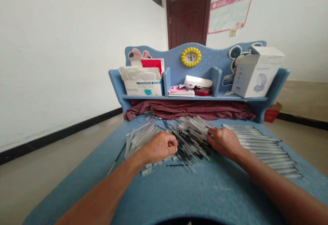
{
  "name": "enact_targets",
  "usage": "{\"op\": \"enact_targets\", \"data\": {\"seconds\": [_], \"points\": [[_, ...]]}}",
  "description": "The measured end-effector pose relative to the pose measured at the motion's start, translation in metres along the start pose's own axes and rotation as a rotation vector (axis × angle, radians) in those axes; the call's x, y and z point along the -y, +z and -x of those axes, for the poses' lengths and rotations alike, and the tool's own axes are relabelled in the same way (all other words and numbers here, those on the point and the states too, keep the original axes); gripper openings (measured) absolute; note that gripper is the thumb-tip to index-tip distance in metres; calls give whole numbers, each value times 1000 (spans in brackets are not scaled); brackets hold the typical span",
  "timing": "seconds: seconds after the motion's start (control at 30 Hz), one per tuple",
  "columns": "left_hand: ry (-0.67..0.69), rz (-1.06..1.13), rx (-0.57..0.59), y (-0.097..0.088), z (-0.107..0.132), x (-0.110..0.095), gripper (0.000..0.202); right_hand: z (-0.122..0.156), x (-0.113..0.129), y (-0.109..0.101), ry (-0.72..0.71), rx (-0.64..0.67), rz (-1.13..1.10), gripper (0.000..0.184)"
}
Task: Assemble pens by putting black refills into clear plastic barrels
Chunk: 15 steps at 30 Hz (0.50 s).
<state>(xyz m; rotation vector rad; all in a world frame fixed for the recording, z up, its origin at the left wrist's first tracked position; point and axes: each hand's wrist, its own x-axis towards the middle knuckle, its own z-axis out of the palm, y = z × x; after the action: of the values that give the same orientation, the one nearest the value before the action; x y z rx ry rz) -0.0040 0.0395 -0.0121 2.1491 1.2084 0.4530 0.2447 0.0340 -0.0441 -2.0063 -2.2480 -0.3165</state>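
My left hand (161, 146) is curled closed over the near left part of a loose heap. Whatever its fingers pinch, if anything, is hidden. My right hand (224, 142) is closed too, its fingertips bent down at the heap's right edge, their contents out of sight. Thin black pen refills (187, 146) lie jumbled between the two hands. Frosted translucent tubes (139, 139) like pen barrels form the left side, and more pale sticks (198, 126) lie behind. To the right of my right hand, assembled-looking pens (269, 151) lie side by side in a neat row.
The blue desk (164, 197) has a back shelf holding a mask box (143, 86), a white carton (256, 71) and a red round tin (202, 92). A yellow clock (191, 57) is above. Red checked cloth (189, 109) lies bunched below the shelf.
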Motion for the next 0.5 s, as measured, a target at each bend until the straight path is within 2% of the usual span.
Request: {"op": "enact_targets", "data": {"seconds": [0.1, 0.23, 0.33, 0.4, 0.5], "points": [[15, -28, 79, -1, 1, 3, 11, 4, 1, -7, 30, -33, -152, 31], [37, -14, 137, -2, 5, 0, 9, 5, 3, -8, -16, -44, -631, 26], [36, -25, 149, -2, 8, -5, 8, 5, 7, -5, 18, 33, -1019, 23], [28, -26, 137, -1, 10, -8, 9, 5, 10, -5, 63, 72, -1237, 31], [35, -24, 136, 1, 12, -12, 16, 8, 13, -11, 106, 64, -1479, 37]]}}
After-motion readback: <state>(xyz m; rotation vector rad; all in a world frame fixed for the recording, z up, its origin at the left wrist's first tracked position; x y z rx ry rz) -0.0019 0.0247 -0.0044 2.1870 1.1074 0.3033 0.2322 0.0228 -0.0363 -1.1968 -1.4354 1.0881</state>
